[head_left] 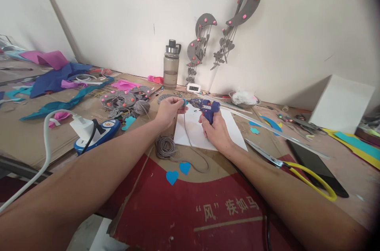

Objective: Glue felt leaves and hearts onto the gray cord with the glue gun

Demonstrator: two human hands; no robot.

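Pinched in the fingertips of my left hand (pixel 169 113) is a small blue piece (pixel 184 102); its shape is mostly hidden. A strand of grey yarn (pixel 190 140) hangs from it and curves to a coil of yarn (pixel 165 148) on the cardboard. My right hand (pixel 216 129) grips a blue hot glue gun (pixel 211 111), its nozzle pointing left, close to the blue piece. Beneath the glue gun lies a white sheet (pixel 185 136). Two blue hearts, one nearer (pixel 172 177) and one farther (pixel 185 168), rest below the yarn.
Scissors with yellow handles (pixel 308 173) and a black phone (pixel 317 168) lie at right. A power strip (pixel 111 130) stands left, near my forearm. Behind are a water bottle (pixel 171 71), a small digital clock (pixel 194 88) and grey moon hangings (pixel 251 3) on the wall.
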